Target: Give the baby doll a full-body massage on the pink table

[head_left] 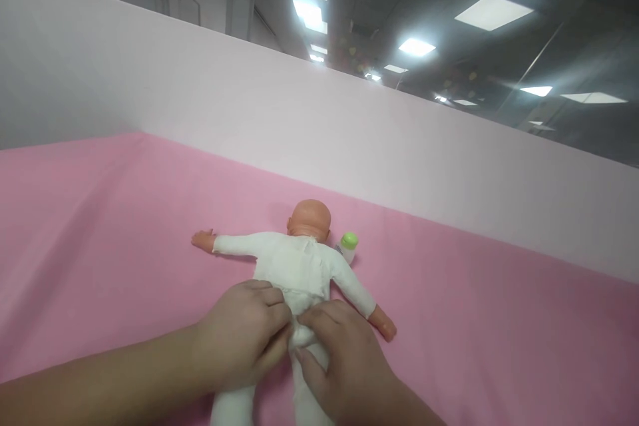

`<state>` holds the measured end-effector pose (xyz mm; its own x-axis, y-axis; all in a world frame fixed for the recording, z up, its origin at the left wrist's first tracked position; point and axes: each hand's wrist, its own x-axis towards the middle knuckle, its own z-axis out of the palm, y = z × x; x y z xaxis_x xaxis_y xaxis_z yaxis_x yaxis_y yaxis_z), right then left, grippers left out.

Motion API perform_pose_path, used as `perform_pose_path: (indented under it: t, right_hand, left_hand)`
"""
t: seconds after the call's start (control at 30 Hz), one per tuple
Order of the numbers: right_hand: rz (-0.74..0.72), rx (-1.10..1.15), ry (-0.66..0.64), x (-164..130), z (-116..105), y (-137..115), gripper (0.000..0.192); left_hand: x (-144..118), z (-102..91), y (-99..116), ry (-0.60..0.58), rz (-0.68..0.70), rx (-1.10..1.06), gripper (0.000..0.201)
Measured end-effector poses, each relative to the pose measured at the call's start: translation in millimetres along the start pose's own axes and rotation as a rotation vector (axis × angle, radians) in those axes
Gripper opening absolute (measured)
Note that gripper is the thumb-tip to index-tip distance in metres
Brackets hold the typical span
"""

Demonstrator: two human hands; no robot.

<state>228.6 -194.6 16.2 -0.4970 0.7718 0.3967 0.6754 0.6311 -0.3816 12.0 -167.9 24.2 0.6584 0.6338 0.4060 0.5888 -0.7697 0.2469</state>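
Observation:
A baby doll (294,263) with a white cloth body lies face down, arms spread, the back of its bald head toward the far wall. My left hand (244,329) is closed over the doll's hip and lower back on the left, fingers curled and their tips partly hidden. On the other side my right hand (344,356) pinches the white cloth at the doll's bottom between thumb and fingers. Both hands meet near the middle, almost touching. The legs run down past the lower picture edge, partly covered by my hands.
Beside the doll's right-hand shoulder in the picture is a small white bottle with a green cap (348,247). A pink sheet (489,319) covers the surface. Behind it runs a low white partition (299,120), with a door and ceiling lights beyond.

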Motion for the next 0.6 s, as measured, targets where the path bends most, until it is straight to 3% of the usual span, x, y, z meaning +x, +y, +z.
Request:
perform_pose_path:
  t: [0.13, 0.27, 0.47, 0.53, 0.6]
  right_hand:
    - [0.052, 0.065, -0.057, 3, -2, -1, 0.005]
    - [0.047, 0.078, -0.004, 0, 3, -1, 0.011]
    - [-0.051, -0.031, 0.217, -6, 6, -2, 0.012]
    - [-0.064, -0.038, 0.239, -6, 6, -3, 0.018]
    - [-0.045, 0.000, 0.179, -3, 6, -3, 0.023]
  left_hand:
    - [-3, 2.1, 1, 0.017, 0.047, -0.078, 0.013]
    - [-3, 0.3, 3, 0.072, 0.101, -0.149, 0.017]
    - [0, -9.9, 1, 0.298, 0.183, -0.110, 0.022]
    - [1, -10.6, 0, 0.297, 0.165, -0.094, 0.022]
    - [2, -8.5, -2, 0.202, 0.109, -0.089, 0.020]
